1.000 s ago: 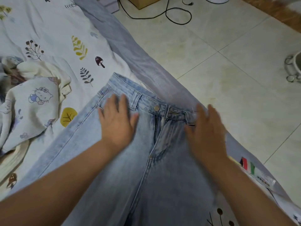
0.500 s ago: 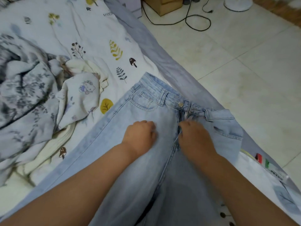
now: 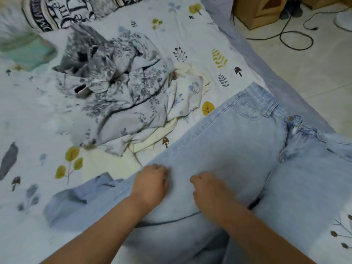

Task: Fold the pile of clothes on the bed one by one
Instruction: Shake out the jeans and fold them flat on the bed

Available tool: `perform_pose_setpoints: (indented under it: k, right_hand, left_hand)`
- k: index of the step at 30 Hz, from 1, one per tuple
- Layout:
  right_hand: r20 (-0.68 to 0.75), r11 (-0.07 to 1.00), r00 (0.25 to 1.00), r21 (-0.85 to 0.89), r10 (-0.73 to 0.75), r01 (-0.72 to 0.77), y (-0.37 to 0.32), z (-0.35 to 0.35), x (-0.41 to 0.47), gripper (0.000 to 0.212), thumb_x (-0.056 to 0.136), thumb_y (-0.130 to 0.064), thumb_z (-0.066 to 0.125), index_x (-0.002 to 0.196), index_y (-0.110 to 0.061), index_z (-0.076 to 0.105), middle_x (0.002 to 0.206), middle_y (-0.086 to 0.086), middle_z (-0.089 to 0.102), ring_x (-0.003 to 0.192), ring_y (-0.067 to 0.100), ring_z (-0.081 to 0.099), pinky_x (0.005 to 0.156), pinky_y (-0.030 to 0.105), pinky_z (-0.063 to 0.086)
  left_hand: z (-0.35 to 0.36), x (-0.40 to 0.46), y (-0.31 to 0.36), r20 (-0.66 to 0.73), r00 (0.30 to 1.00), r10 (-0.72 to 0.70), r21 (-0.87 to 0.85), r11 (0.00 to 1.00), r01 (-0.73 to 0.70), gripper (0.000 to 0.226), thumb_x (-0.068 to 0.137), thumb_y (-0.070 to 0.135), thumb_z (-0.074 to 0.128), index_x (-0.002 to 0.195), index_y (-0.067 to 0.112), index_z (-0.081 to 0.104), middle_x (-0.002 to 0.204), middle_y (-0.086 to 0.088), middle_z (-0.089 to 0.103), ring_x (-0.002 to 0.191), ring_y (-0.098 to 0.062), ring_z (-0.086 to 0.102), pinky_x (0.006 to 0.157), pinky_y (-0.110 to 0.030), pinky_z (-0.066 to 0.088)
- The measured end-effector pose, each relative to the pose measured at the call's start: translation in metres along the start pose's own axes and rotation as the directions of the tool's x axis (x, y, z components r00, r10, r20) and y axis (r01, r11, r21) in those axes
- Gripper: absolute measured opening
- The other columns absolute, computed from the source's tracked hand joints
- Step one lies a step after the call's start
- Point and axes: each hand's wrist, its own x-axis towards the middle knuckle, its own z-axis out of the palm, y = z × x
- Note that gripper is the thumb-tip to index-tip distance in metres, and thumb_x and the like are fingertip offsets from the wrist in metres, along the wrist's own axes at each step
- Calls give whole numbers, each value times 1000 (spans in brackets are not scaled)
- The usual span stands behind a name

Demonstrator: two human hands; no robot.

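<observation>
The jeans (image 3: pixel 238 149) lie face up along the near edge of the bed (image 3: pixel 28 119), waistband away from the person, button and fly open beyond the right hand (image 3: pixel 207 189). Both hands rest on the leg that lies toward the bed's middle, near its outer seam. The left hand (image 3: pixel 150 184) has its fingers curled under against the denim; whether they pinch a fold of cloth or only press with the knuckles cannot be told. The right hand, just beside it, looks much the same, fingers bent onto the fabric.

The step looks like smoothing this leg before folding the 2 legs together. To do it well, draw both hands outward from the crotch toward the seam so wrinkles run off the edge, keep the seam straight, and flatten the ridge of cloth nearer the person than the wrists. The waistband corner beyond the right hand seems to droop off the bed; pulling it back on first should keep the fold square.

The pile of clothes (image 3: pixel 118 88), a grey floral piece over a cream printed one, waits well beyond the left hand.
</observation>
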Motion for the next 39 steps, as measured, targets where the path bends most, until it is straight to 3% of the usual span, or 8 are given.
perform_pose_setpoints:
  k: [7, 15, 18, 20, 22, 26, 35, 39]
  right_hand:
    - [-53, 997, 997, -53, -59, 57, -83, 61, 11, 55, 96, -25, 41, 145, -21, 16, 150, 7, 16, 137, 21, 20, 108, 33, 24]
    - [-133, 961, 970, -213, -205, 174, -154, 77, 46, 82, 91, -42, 49, 149, -27, -7, 156, 7, -16, 144, 24, -11, 115, 42, 4]
    - [-55, 894, 963, -388, -264, 223, -171, 70, 54, 60, 86, -38, 58, 139, -19, 37, 151, 12, 27, 142, 24, 19, 112, 53, 14]
    - [-165, 867, 920, -425, -356, 260, -177, 55, 50, 38, 58, -30, 84, 89, -16, 69, 85, 7, 71, 84, 21, 68, 82, 47, 51]
    - [-259, 885, 881, -365, -395, 289, -174, 42, 40, 30, 49, -20, 89, 65, -16, 64, 47, -1, 59, 41, 20, 59, 49, 28, 49]
    - [-345, 944, 892, -252, -293, 213, -157, 15, 25, 12, 90, -23, 55, 89, -11, 59, 61, 8, 63, 55, 32, 57, 49, 32, 33]
    - [-663, 977, 719, -163, -210, 135, -150, -62, 26, 28, 85, -28, 62, 69, -6, 54, 53, 22, 55, 49, 41, 54, 50, 31, 32]
    - [-736, 994, 669, -60, -103, 87, -152, -81, 61, 27, 90, -31, 55, 78, -7, 53, 68, 22, 58, 64, 35, 48, 55, 35, 30]
  left_hand:
    - [13, -59, -118, 5, 947, -322, 148, 937, 317, 45, 88, 49, 47, 119, 17, 47, 121, -6, 52, 113, -26, 48, 90, -35, 38]
    - [6, -89, -151, -147, 989, 16, -264, 963, -55, 29, 92, 20, 50, 71, 22, 31, 80, -6, 54, 79, -27, 55, 64, -32, 31]
    - [8, -93, -159, -206, 978, -43, -311, 950, -24, 17, 90, 23, 54, 78, 19, 43, 85, -4, 54, 83, -26, 56, 68, -32, 38]
    - [10, -96, -171, -193, 975, -112, -410, 912, 24, 22, 84, 29, 65, 88, 17, 46, 90, 0, 52, 85, -22, 55, 71, -32, 40]
    - [15, -103, -188, -104, 982, -158, -481, 872, 89, 43, 74, 36, 75, 103, 16, 51, 102, 3, 54, 93, -16, 54, 79, -30, 43]
    - [18, -119, -222, -10, 992, -123, -377, 920, 110, 21, 78, 27, 71, 95, 17, 63, 96, 2, 65, 91, -18, 59, 75, -26, 41]
    - [-136, -116, -253, 71, 981, -179, -356, 914, 193, 19, 60, 37, 79, 63, 32, 61, 50, 14, 58, 49, 0, 52, 48, -15, 38]
    - [-174, -86, -263, -224, 939, -263, -241, 948, 208, 18, 64, 30, 79, 73, 26, 65, 58, 9, 59, 61, -6, 52, 54, -26, 35]
